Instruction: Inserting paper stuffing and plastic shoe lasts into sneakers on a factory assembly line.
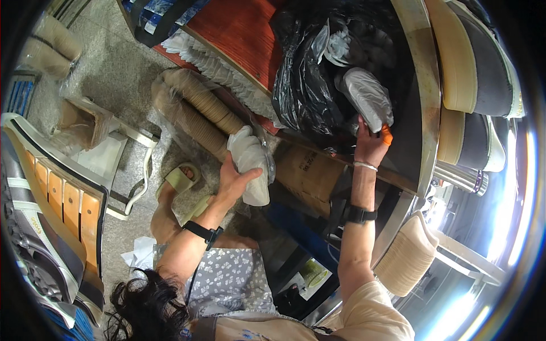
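My left hand [232, 181] grips a white-wrapped bundle [251, 162], with the thumb across its front. The wrapping is crumpled and thin, and hides what is inside. My right hand [372, 141] reaches into an open black plastic bag [302, 85] and has its fingers round the lower end of a second wrapped bundle [365, 98], long and rounded. An orange covering [387, 135] shows on one of its fingers. Crumpled pale wrapping [339, 46] lies deeper in the bag. Just beyond my left hand, long stacks of tan pieces [196, 111] lie in clear plastic.
A red board [233, 37] and a row of white frilled pieces [219, 71] are left of the bag. Below it stands a cardboard box [307, 173]. Thick-soled shoes [483, 62] line the right rack. A slatted wooden seat [65, 193] and white metal frame [136, 184] are left.
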`<state>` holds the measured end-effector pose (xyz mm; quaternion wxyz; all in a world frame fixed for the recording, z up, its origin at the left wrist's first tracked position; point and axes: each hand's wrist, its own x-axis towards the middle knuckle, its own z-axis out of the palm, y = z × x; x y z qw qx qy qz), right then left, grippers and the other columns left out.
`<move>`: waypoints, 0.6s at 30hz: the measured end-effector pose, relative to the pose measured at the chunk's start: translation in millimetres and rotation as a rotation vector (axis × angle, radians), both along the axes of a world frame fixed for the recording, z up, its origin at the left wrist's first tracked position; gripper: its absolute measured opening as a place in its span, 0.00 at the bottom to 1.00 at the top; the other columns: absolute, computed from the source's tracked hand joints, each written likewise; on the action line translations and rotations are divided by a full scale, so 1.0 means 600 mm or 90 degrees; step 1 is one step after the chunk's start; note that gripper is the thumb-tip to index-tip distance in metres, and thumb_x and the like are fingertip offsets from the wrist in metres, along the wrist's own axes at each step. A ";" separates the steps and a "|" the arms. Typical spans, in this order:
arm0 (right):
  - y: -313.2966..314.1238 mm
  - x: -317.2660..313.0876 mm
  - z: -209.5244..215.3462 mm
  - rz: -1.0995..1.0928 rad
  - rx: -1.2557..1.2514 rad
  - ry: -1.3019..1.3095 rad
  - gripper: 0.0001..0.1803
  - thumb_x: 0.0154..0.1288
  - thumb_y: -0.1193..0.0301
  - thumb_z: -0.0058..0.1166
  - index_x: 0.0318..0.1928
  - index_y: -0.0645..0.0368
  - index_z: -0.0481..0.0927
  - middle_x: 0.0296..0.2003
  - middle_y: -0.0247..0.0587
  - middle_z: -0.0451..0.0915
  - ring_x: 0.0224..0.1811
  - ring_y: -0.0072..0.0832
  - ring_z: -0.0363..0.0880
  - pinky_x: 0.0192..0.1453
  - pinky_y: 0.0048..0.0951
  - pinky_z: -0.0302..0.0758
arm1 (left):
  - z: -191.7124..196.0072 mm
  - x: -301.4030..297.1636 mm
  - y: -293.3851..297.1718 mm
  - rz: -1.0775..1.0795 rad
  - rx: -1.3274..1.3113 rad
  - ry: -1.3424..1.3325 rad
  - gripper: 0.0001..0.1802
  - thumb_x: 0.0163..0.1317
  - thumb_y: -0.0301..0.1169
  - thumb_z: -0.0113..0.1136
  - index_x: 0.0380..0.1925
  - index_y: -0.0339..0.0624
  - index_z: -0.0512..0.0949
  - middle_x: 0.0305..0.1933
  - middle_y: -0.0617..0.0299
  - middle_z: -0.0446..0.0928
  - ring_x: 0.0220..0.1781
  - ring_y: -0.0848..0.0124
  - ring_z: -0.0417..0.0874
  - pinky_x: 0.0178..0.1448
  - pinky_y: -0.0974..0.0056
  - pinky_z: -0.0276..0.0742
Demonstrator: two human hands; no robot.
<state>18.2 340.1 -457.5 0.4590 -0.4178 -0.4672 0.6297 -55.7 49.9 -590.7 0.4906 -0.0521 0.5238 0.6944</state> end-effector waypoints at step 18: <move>0.038 0.012 -0.106 0.333 0.168 -0.572 0.37 0.52 0.69 0.69 0.59 0.69 0.63 0.53 0.43 0.72 0.56 0.28 0.68 0.61 0.25 0.65 | -0.004 0.029 0.030 -0.105 -0.059 0.019 0.42 0.41 0.36 0.71 0.54 0.25 0.64 0.50 0.41 0.75 0.53 0.55 0.78 0.58 0.60 0.72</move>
